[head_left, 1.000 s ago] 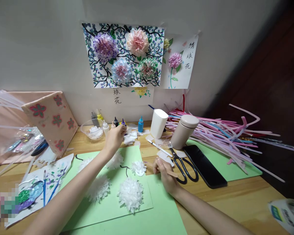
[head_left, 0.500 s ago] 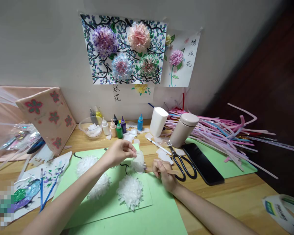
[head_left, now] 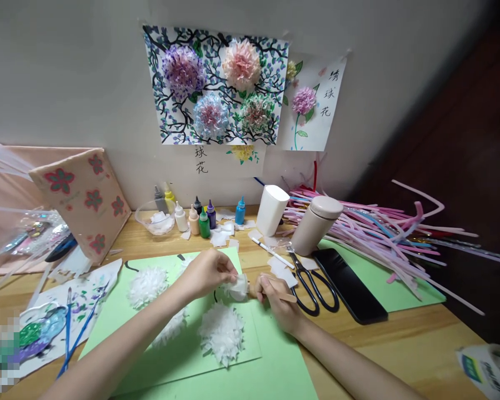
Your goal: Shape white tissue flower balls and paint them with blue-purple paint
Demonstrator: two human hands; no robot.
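Delicately thin paper (head_left: 240, 284) between fingers (head_left: 229, 275)

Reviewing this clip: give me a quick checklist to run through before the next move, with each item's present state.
1. White paper piece pinched in the left hand: ok.
2. Wooden stick gripped in the right hand: ok.
3. Glue on the stick's tip: cannot tell, too small.
4. Small white flower fixed to the green card: cannot tell.
5. Scissors well away from the right hand: not ok, handles close beside it.
6. Green bottle upright: ok.
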